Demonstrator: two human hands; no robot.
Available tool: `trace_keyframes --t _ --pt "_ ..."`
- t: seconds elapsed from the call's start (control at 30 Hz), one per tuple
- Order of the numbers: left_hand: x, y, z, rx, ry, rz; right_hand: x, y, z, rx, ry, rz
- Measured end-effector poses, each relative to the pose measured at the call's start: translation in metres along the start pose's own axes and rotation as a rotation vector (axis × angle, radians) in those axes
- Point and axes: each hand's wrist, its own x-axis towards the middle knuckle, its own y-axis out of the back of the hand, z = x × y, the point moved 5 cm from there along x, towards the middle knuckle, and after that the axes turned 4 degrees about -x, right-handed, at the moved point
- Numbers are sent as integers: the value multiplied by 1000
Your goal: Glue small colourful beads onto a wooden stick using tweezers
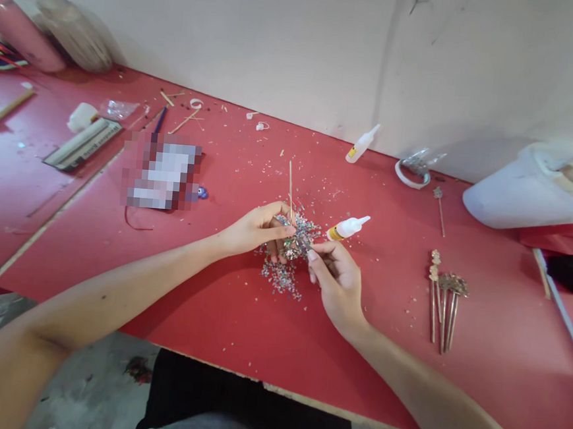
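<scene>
My left hand [268, 229] is closed on a thin gold-coloured hair stick [291, 192], whose bare shaft points up and away from me. Its glittery head is at the lower end, between my two hands. The fingers of my right hand [334, 271] pinch together at that head; what they hold is too small to make out. Beneath the hands lies a spread pile of shiny sequin-like chips [281, 277]. Just beyond my right hand, a small white glue bottle [347, 228] with a yellow label lies on its side.
On the red table [199, 313], several finished-looking hair sticks [445, 313] lie at right. A second glue bottle [363, 143] and a tape roll [413, 173] are near the wall. A white pitcher [511, 186] lies far right. A ruler box [83, 144] and a blurred-out object [163, 175] lie left.
</scene>
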Motion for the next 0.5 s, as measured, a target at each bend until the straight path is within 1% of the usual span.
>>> trace_keyframes --t 0.17,0.3,0.5 --pt "0 -2 0 -14 -5 4 1 0 1 11 -13 8" --pt "1 -2 -1 -24 -1 7 1 -1 1 66 -22 9" --pt "1 -2 -2 -32 -4 -2 0 -4 -1 141 -32 -34"
